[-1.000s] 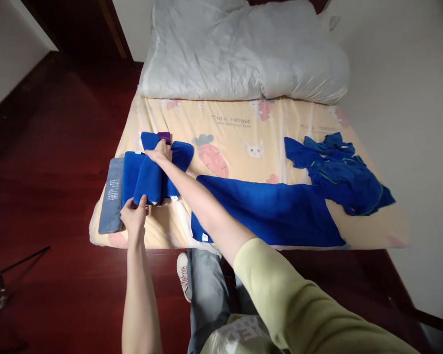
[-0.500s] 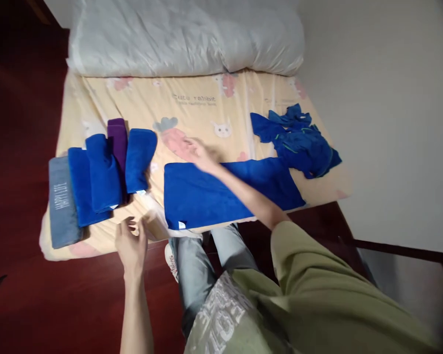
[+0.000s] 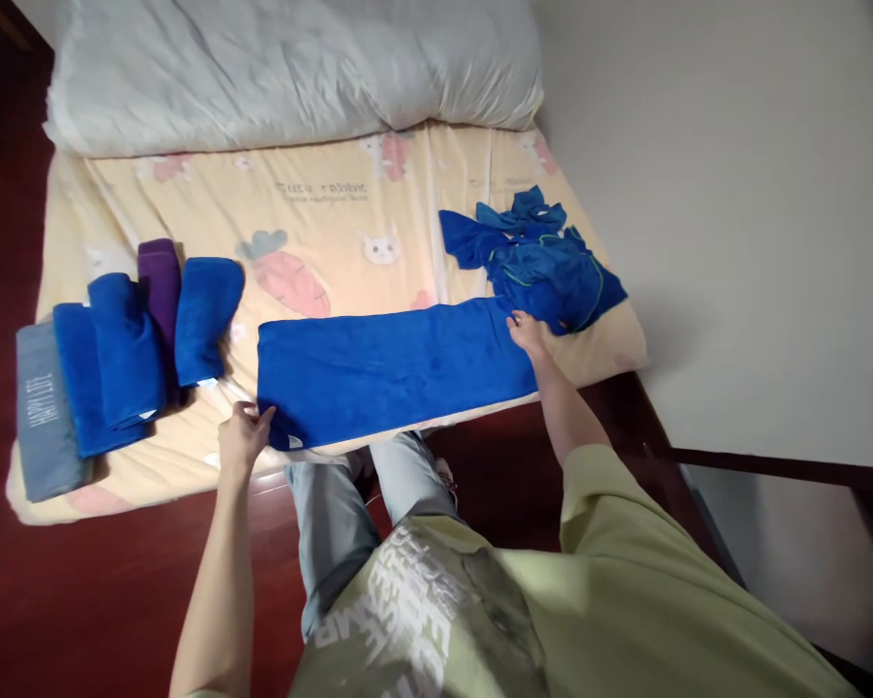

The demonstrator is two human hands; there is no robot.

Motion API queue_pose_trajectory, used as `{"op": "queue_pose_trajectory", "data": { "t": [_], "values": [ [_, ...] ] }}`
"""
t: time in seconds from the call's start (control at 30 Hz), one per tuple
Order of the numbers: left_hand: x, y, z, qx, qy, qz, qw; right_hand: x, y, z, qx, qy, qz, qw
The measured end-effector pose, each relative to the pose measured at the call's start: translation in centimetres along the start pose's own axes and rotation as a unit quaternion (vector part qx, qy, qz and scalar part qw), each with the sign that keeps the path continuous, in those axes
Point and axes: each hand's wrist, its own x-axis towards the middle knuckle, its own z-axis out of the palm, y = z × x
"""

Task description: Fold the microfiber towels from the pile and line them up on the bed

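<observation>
A blue towel [image 3: 393, 368] lies lengthwise along the near side of the bed, a small white tag at its lower left corner. At its left edge, close to that corner, my left hand [image 3: 243, 433] pinches the cloth, which lifts a little there. My right hand [image 3: 528, 333] grips the towel's upper right end with bent fingers. Just beyond it sits a crumpled heap of blue cloths [image 3: 545, 267] with green edging, close to the towel's right end.
Folded towels lie at the bed's left: a grey one [image 3: 50, 417] lettered "HAPPY LIFE", several blue ones [image 3: 208, 315] and a purple one [image 3: 160, 281]. A white quilt [image 3: 298, 73] lies across the back of the patterned sheet [image 3: 349, 252]. A wall [image 3: 734, 242] borders the right.
My right hand has moved right, from above the towel to its right end. My left hand has reached the towel's left edge and pinched it. The view has shifted right.
</observation>
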Motion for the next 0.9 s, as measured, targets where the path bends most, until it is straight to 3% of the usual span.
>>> {"op": "queue_pose_trajectory", "data": {
  "t": [0.13,0.23,0.37,0.5,0.6,0.73,0.9],
  "values": [
    [-1.8,0.0,0.0,0.017,-0.046,-0.003,0.999,2.2,0.4,0.6,-0.021,-0.028,-0.060,0.998],
    [-3.3,-0.5,-0.6,-0.025,-0.074,-0.028,0.997,4.4,0.8,0.7,-0.006,-0.043,-0.035,0.998],
    [-4.6,-1.8,-1.9,-0.045,-0.022,-0.058,0.997,6.9,1.6,1.0,0.008,-0.049,-0.004,0.999],
    [-5.9,-3.1,-2.3,-0.034,0.014,-0.085,0.996,7.3,2.0,1.9,-0.009,-0.044,-0.019,0.999],
    [-6.3,-2.9,-2.2,0.037,0.035,-0.033,0.998,6.5,2.5,2.2,-0.016,-0.009,-0.072,0.997],
    [-2.8,0.3,-2.7,0.147,0.098,0.138,0.974,6.3,3.5,1.8,0.071,-0.006,-0.104,0.992],
    [8.0,5.9,-2.6,0.162,0.038,0.313,0.935,7.8,3.9,1.1,0.198,-0.069,-0.103,0.972]
  ]
}}
